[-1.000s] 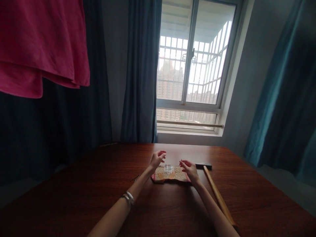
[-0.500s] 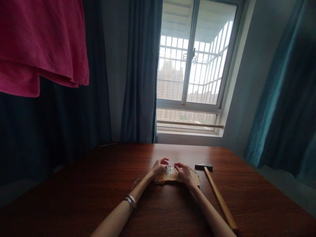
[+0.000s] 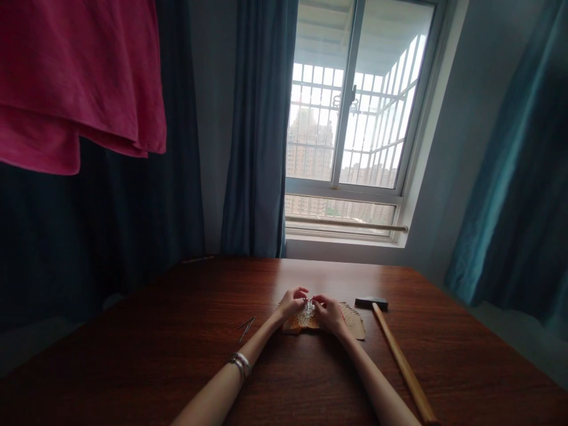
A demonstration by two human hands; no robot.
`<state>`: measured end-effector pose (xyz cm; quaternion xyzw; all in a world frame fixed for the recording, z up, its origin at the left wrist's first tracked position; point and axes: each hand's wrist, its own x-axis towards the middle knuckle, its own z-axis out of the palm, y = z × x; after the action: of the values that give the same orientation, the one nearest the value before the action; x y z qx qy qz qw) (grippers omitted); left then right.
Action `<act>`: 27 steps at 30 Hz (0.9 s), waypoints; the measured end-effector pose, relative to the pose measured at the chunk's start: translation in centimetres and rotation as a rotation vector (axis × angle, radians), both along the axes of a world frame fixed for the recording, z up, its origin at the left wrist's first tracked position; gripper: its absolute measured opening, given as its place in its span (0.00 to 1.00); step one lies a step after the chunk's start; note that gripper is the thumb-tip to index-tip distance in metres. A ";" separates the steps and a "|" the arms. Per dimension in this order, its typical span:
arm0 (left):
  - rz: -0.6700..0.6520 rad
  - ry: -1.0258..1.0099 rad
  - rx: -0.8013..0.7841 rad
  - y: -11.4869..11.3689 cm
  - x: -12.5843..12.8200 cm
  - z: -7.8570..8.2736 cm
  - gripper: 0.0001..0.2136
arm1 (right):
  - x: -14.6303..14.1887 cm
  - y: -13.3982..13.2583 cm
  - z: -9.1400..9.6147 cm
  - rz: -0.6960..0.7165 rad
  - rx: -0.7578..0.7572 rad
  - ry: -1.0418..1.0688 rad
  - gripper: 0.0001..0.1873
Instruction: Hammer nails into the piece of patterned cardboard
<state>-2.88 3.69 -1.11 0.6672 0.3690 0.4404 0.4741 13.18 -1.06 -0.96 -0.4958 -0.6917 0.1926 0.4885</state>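
Resting flat near the middle of the wooden bench [image 3: 177, 355] was a tan, dotted piece [image 3: 352, 322], and both of the person's hands were upon it. The left hand [image 3: 291, 302] and right hand [image 3: 329, 312] met fingertip to fingertip at a small set of upright metal prongs [image 3: 307, 305] standing on that piece. Each grip was drawn closed (whether either truly pinched the prongs, I could not tell from where I stood). A long-handled hammer [image 3: 402, 361] lay just right of the piece, and tweezers [image 3: 247, 327] lay apart on its left. Bangles [image 3: 240, 362] circled the left wrist.
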 end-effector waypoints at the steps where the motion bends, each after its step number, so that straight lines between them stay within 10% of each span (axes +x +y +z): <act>1: -0.002 0.011 0.002 0.0 0.0 0.0 0.15 | 0.0 -0.1 0.1 0.002 0.003 -0.009 0.13; 27: -0.027 0.210 0.155 -1.1 0.9 1.4 0.11 | -0.2 -1.4 0.5 -0.017 0.093 -0.163 0.07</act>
<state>-1.99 2.60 0.25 0.7492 0.3723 0.3888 0.3859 13.02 -2.46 -0.45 -0.4923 -0.7333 0.1151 0.4546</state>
